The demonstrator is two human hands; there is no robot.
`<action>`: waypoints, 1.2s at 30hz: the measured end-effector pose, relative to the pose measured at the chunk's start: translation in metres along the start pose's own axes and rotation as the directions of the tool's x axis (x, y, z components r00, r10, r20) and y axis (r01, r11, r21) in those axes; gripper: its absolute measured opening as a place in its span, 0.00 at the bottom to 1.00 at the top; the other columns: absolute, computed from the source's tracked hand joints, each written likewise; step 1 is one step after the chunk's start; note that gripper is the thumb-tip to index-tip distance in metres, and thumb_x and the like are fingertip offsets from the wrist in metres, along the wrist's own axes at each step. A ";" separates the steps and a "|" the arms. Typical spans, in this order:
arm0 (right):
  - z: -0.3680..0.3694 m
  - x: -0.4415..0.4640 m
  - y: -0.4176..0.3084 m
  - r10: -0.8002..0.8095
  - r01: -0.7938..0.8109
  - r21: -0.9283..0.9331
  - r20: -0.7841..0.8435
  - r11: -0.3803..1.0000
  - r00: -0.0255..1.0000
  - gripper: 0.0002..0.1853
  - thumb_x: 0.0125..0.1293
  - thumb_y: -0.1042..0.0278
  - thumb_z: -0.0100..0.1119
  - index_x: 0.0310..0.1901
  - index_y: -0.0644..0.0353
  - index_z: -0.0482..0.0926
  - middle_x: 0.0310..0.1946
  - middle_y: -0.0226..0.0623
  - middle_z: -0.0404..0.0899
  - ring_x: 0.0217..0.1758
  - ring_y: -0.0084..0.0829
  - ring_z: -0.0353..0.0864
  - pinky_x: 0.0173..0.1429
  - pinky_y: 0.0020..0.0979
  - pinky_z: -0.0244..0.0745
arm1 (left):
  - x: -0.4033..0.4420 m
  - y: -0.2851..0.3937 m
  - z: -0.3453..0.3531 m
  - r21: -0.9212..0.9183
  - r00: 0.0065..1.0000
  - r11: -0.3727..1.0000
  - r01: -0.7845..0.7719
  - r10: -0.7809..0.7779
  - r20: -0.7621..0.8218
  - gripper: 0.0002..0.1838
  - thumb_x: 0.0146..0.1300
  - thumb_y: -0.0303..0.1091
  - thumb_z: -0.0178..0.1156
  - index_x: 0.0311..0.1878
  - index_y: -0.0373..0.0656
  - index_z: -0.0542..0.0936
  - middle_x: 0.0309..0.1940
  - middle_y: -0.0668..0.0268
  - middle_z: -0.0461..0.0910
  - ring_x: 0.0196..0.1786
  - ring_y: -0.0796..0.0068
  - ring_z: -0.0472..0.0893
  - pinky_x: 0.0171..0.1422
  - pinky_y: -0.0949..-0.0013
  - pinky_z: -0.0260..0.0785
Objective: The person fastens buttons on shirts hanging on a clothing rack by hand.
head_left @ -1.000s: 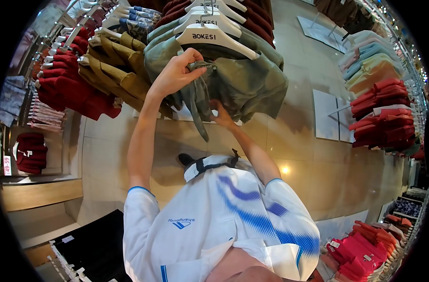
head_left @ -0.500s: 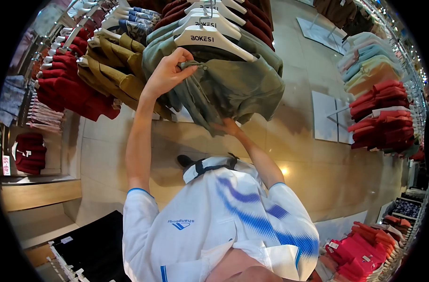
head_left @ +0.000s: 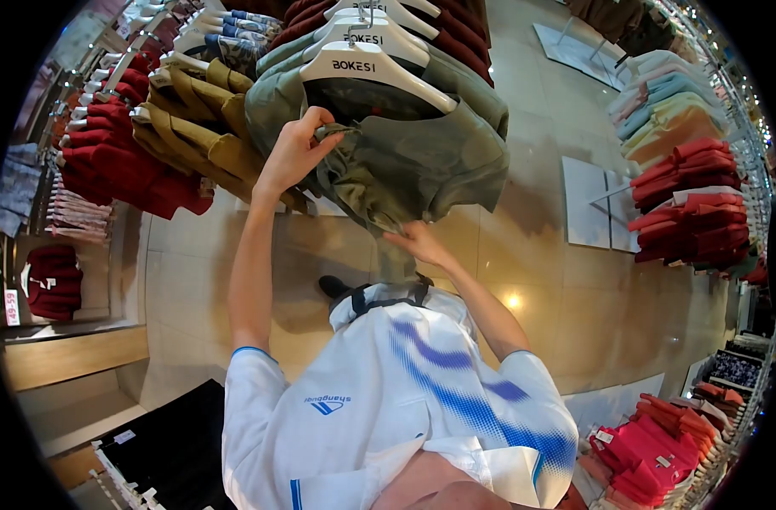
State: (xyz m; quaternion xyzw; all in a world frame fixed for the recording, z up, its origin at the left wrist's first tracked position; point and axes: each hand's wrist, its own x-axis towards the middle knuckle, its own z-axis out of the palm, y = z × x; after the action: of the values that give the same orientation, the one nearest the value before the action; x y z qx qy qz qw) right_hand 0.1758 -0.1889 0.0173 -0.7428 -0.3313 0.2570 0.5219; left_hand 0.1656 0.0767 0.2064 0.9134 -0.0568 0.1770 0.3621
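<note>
The left hand (head_left: pixel 296 155) pinches the front edge of a green shirt (head_left: pixel 430 157) up near its neck, with the thumb and fingers closed on the cloth. The right hand (head_left: pixel 419 241) is lower down. Its fingertips touch the shirt near the bottom, but I cannot tell if they grip it. Between the two hands the cloth is bunched and full of folds. Some blurry green cloth hangs down below the right hand.

The green shirt hangs in front of the person on a white hanger (head_left: pixel 375 78) that says BOKESI. More green and dark red clothes (head_left: pixel 469 47) hang behind it. Just to the left are mustard clothes (head_left: pixel 197 119), and past them are red clothes (head_left: pixel 120 166). Well over to the right, yellow clothes (head_left: pixel 664 136) hang above more red ones. The person wears a white top (head_left: pixel 354 365) with blue marks and stands on a shiny tan floor (head_left: pixel 575 314).
</note>
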 end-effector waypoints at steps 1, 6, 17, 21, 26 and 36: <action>0.003 -0.001 -0.003 -0.008 0.007 0.050 0.023 0.999 1.000 0.30 0.67 0.50 0.66 0.18 0.66 0.69 0.14 0.34 0.56 0.21 0.22 0.53 0.24 0.37 0.51 | -0.001 0.001 -0.001 -0.007 1.000 1.000 0.005 -0.005 0.003 0.14 0.64 0.28 0.66 0.46 0.36 0.71 0.30 0.61 0.79 0.23 0.77 0.70 0.28 0.71 0.64; 0.013 -0.002 0.026 -0.019 0.008 0.106 0.101 0.994 0.995 0.28 0.70 0.52 0.63 0.19 0.66 0.69 0.15 0.31 0.56 0.22 0.21 0.54 0.24 0.36 0.52 | 0.001 0.009 -0.008 0.004 1.000 1.000 -0.001 0.001 -0.012 0.13 0.65 0.26 0.66 0.47 0.37 0.72 0.30 0.64 0.78 0.24 0.83 0.67 0.28 0.75 0.62; 0.018 -0.020 0.079 0.118 -0.083 -0.136 0.272 0.987 0.955 0.25 0.75 0.49 0.54 0.30 0.67 0.77 0.20 0.41 0.71 0.26 0.26 0.66 0.33 0.37 0.64 | 0.010 0.008 -0.012 -0.002 0.996 0.999 -0.051 0.050 -0.070 0.14 0.64 0.29 0.67 0.44 0.36 0.72 0.25 0.63 0.75 0.20 0.80 0.70 0.26 0.72 0.64; 0.020 -0.024 0.083 0.163 -0.131 -0.121 0.311 0.984 0.936 0.25 0.75 0.49 0.54 0.32 0.67 0.79 0.22 0.47 0.73 0.26 0.31 0.69 0.35 0.38 0.67 | 0.011 0.010 -0.014 0.005 0.998 1.000 -0.020 0.020 -0.062 0.14 0.64 0.29 0.67 0.45 0.36 0.73 0.24 0.63 0.75 0.20 0.79 0.69 0.26 0.71 0.64; 0.021 -0.025 0.083 0.146 -0.125 -0.087 0.313 0.988 0.938 0.24 0.75 0.49 0.54 0.35 0.66 0.80 0.24 0.48 0.77 0.29 0.33 0.74 0.39 0.38 0.70 | 0.011 0.009 -0.016 0.039 0.999 0.999 0.000 0.001 -0.034 0.14 0.64 0.27 0.67 0.47 0.37 0.73 0.30 0.66 0.78 0.23 0.86 0.67 0.27 0.77 0.61; 0.019 -0.030 0.080 0.103 -0.071 -0.122 0.277 0.990 0.955 0.26 0.74 0.48 0.55 0.29 0.67 0.77 0.21 0.48 0.73 0.26 0.33 0.70 0.36 0.38 0.69 | 0.010 0.011 -0.017 0.058 0.999 0.998 0.013 -0.011 -0.037 0.14 0.65 0.28 0.67 0.47 0.37 0.73 0.32 0.65 0.80 0.23 0.85 0.67 0.28 0.76 0.62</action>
State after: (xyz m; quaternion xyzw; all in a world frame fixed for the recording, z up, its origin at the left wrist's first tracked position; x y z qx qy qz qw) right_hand 0.1606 -0.2192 -0.0630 -0.7403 -0.3829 0.3643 0.4155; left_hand 0.1679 0.0799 0.2287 0.9205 -0.0396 0.1931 0.3375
